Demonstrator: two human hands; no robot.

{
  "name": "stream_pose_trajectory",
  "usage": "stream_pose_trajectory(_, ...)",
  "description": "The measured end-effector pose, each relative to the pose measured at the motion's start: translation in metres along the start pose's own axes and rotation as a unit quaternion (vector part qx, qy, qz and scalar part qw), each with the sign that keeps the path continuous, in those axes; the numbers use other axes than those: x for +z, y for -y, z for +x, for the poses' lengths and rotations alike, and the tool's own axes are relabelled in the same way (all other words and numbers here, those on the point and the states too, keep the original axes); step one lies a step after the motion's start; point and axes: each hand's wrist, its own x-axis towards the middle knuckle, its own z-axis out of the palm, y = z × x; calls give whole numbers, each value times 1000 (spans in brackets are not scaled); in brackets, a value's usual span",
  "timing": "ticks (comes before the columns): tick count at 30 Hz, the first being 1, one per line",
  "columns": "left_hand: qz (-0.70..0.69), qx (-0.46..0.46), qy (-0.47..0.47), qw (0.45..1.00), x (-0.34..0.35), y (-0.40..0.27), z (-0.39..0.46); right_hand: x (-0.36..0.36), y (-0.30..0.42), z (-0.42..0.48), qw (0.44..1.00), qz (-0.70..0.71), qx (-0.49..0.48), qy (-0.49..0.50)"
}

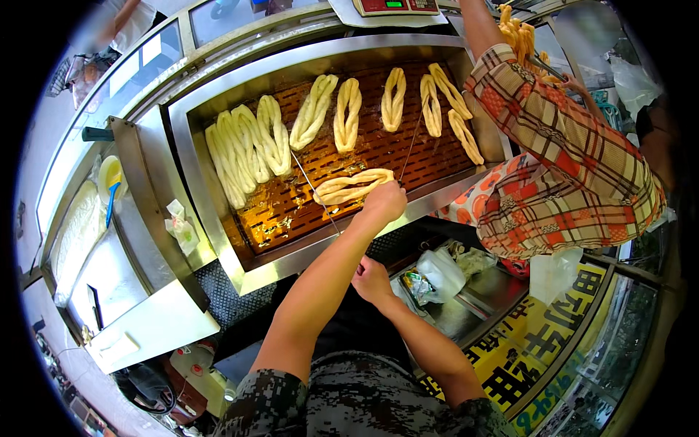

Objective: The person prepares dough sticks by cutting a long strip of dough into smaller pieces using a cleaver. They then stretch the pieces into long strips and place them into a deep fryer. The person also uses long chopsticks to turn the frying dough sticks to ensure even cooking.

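A wide metal fryer (215,240) of brown oil with a slotted plate lies before me. My left hand (385,201) reaches over its near edge, closed around a thin metal rod (413,139) that slants up and away. Lower and closer to my body, my right hand (372,279) grips another thin rod (310,183), which passes behind my left forearm. That rod crosses the left end of a golden dough loop (349,181); contact is unclear. Pale twisted dough strips (248,145) crowd the fryer's left side. Several separate dough twists (346,114) float farther right.
Beside the fryer's right end, a person in a plaid sleeve (568,158) works near a pile of fried dough sticks (516,33). A red scale (396,5) stands behind. Left are a blue-handled brush (112,202) and a white board (158,328). Plastic bags (442,273) lie right.
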Motion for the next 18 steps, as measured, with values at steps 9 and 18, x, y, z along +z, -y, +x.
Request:
stream_pose_trajectory(9, -534, -25, 245, 808, -16, 18, 7, -1, -3, 2, 999, 24, -29, -7)
stream_pose_trajectory(18, 89, 248, -221, 939, 55, 41, -20, 7, -30, 4, 995, 5, -97, -14)
